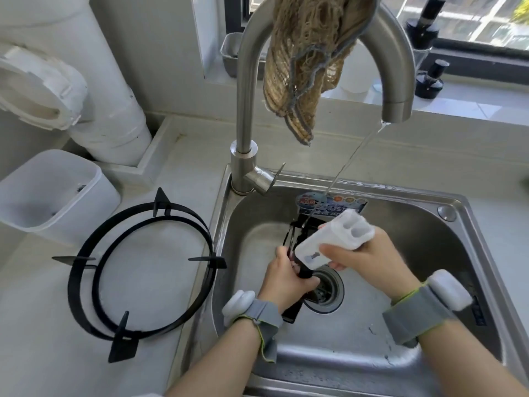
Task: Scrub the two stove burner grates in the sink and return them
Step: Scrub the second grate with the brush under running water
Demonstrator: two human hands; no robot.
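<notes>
One black round burner grate (94,279) with pointed prongs lies flat on the counter left of the steel sink (472,224). A second black grate (297,239) stands on edge inside the sink, over the drain, mostly hidden by my hands. My left hand (286,282) grips its lower rim. My right hand (369,259) holds a white scrubbing block (335,239) pressed against the grate's upper part. A thin stream of water falls from the faucet spout (396,110) onto the grate.
A brown net cloth (309,58) hangs over the tall faucet (246,110). A white plastic bin (48,190) and a white pipe (108,104) stand at the counter's left. Dark bottles (429,78) sit on the window sill behind.
</notes>
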